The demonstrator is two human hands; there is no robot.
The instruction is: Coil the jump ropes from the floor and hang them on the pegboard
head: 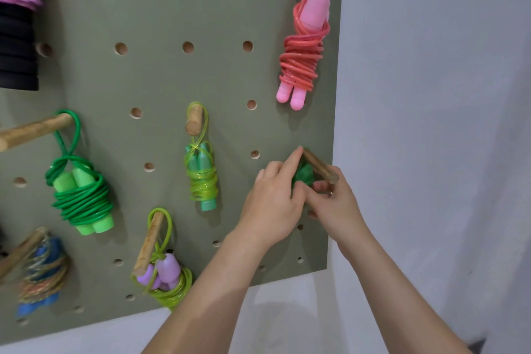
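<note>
– At the lower right corner of the pegboard, what are the hands doing?

– Both are on a dark green jump rope, bunched just under a slanting wooden peg. The left hand curls round the bundle from the left, its forefinger straight and reaching to the peg's root. I'd guess that finger is guiding a loop to the back, where it can't slide off.

– And the right hand?

– Its fingers are curled in beneath the peg and close on the bundle's other side, probably taking the weight. The loop itself is hidden, so I can't tell whether it is over the peg.

– The rest?

– Coiled and hung by one loop each: a red rope with pink handles, a green rope and a yellow-green rope.
</note>
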